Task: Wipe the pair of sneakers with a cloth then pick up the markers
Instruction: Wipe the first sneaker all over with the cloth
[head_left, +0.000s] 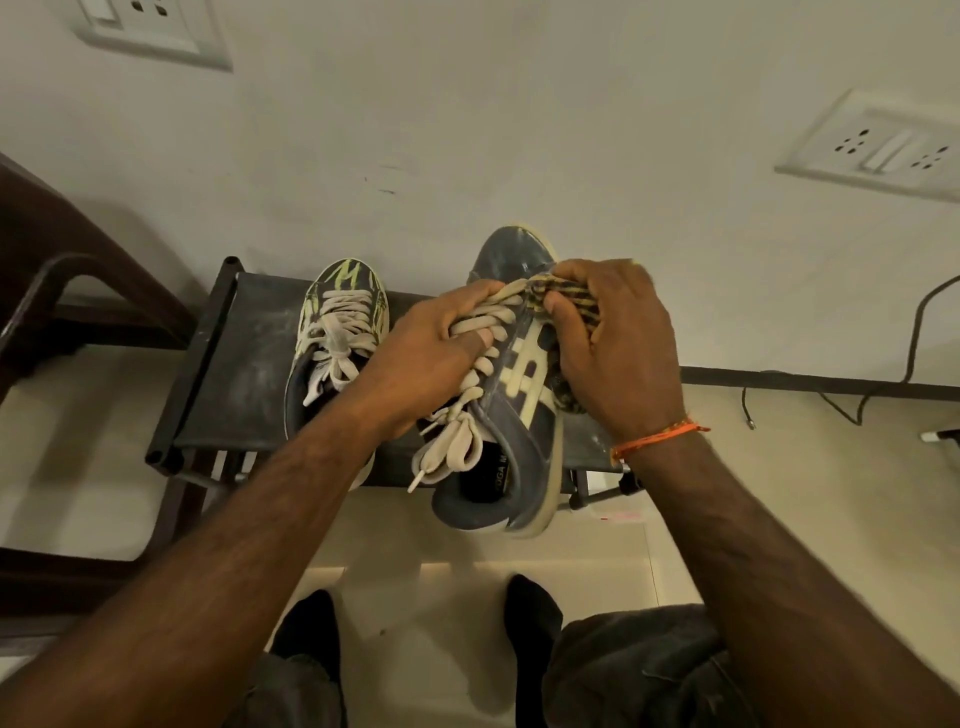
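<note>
Head view shows the grey sneaker (514, 395) at centre frame, light and pliable, best steadied at its laces where the left hand (436, 353) grips, while the right hand (618, 343) presses a bunched soft cloth (566, 299) against its side above the table (244, 364).

We took this for a room in a home, likely an entry or bedroom corner. A small dusty shoe rack (228, 358) stood against a plain painted wall (467, 114) fitted with two switch-and-socket plates (872, 148). A dark wooden chair (78, 270) sat beside it on a pale tiled floor (431, 582); a black cable (904, 343) trailed down the wall.
</note>
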